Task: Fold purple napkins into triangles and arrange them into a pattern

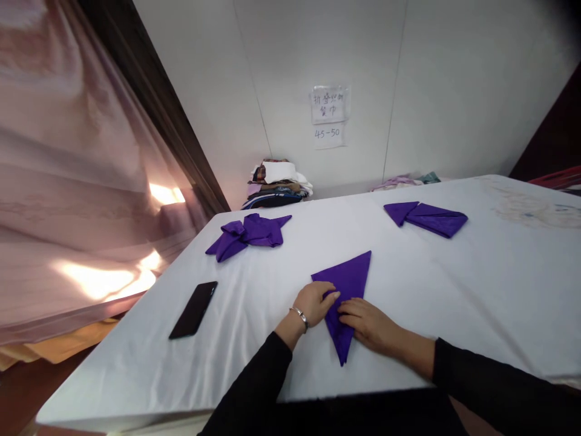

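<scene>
A purple cloth napkin [348,275], folded into a kite-like shape, lies on the white tablecloth with a narrow point toward me. On its left edge rests my left hand [315,301], with a silver bracelet on the wrist; its fingers bend over the fabric and its thumb is apart from them. My right hand [371,325] lies against the right edge, fingers stretched across the cloth near its middle. Both hands press on the napkin from above, and neither visibly grips it. Parts of the napkin beneath the fingers are hidden.
Folded purple cloths [261,231] lie at the back left, and another folded purple cloth [438,219] at the back right. A black phone [193,310] is on the left. Stacked clothes [278,184] stand beyond the table; a pink curtain [82,157] hangs at left.
</scene>
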